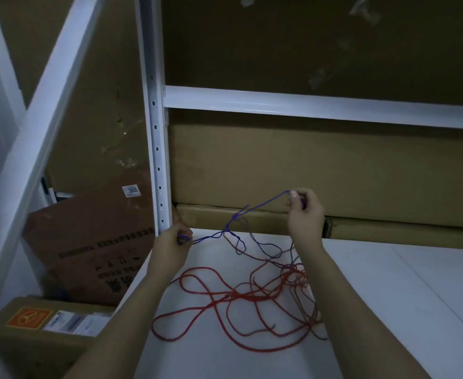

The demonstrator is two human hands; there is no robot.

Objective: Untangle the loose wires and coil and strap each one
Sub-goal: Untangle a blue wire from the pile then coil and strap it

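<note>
Both hands lift a thin blue wire out of a red-and-blue tangle on a white shelf.

The left hand (174,242) and right hand (304,209) each pinch the blue wire (263,204) in curled fingers, stretched between them above the shelf (388,296). It looks light and limp and likely to snag; the red wire (216,305) lies loose below, so working from a free end seems best.

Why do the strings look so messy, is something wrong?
Yes, the red wire and the blue wire are tangled in a loose heap on the white shelf. The left hand and right hand pinch the blue one, stretched between them. Neither is coiled yet.
</note>
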